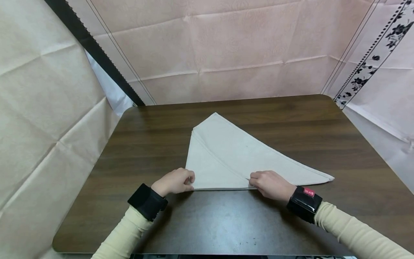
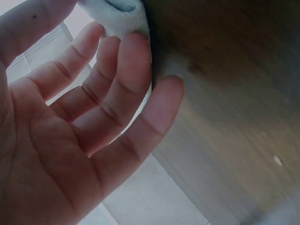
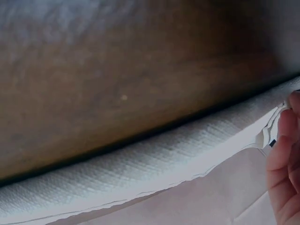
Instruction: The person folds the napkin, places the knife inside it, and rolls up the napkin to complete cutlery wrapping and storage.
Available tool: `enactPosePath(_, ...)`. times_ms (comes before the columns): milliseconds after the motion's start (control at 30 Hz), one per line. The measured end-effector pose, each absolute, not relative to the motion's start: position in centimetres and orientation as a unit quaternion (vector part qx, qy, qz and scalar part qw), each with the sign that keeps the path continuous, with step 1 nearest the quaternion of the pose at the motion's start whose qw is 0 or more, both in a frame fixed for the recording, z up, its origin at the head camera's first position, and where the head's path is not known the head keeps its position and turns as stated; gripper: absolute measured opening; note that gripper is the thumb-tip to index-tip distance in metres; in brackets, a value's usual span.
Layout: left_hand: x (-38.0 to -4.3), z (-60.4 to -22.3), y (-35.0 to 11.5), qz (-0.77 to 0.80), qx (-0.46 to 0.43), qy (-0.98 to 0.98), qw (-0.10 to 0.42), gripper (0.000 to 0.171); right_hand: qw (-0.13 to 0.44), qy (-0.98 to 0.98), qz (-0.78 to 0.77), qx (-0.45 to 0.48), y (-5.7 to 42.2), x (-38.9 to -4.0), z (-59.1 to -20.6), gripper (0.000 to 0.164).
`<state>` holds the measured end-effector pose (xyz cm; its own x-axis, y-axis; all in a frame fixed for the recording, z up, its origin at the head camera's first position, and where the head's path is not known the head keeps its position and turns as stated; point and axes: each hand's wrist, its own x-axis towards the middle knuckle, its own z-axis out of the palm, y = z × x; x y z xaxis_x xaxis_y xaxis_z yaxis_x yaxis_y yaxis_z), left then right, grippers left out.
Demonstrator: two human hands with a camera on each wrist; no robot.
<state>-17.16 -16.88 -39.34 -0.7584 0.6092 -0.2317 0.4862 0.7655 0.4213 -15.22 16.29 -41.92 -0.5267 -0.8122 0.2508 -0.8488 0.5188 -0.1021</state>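
A white folded cloth [image 1: 223, 154] lies on the table, its peak at the back and a long point to the right. At its near left corner is my left hand [image 1: 176, 180], fingers loosely bent, with a gap between thumb and forefinger. In the left wrist view, the fingertips [image 2: 136, 47] come up against the rolled end of the cloth [image 2: 124, 21]. My right hand [image 1: 271, 184] pinches the near edge, right of the middle. Several stacked cloth layers show beside its fingers [image 3: 281, 154] in the right wrist view; the thumb is hidden in the head view.
The dark wood table [image 1: 155, 144] has rounded corners. Pale creased sheets hang behind it [image 1: 233, 54] and at the left [image 1: 42, 126]. Another sheet with a black floral band [image 1: 365, 72] hangs at the right.
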Motion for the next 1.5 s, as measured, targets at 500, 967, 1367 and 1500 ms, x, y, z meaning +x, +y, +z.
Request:
enactPosePath(500,-17.2,-38.9,-15.2,0.14,0.319,0.92,0.18,0.009,0.057,-0.872,0.05,0.483,15.9,-14.5,-41.5,0.009)
enactPosePath(967,-16.0,-39.2,-7.1,0.037,0.464,0.869,0.166,0.034,-0.001,-0.883,0.114,0.456,16.2,-14.6,-40.9,0.004)
enactPosePath(1367,-15.5,-40.2,-3.7,-0.045,0.457,0.873,0.166,0.048,-0.026,-0.899,0.185,0.397,19.0,-14.3,-41.6,0.012)
enactPosePath(1500,-15.7,-39.9,-3.5,-0.042,0.455,0.872,0.178,0.048,-0.006,-0.914,0.179,0.363,21.2,-14.4,-41.9,0.01)
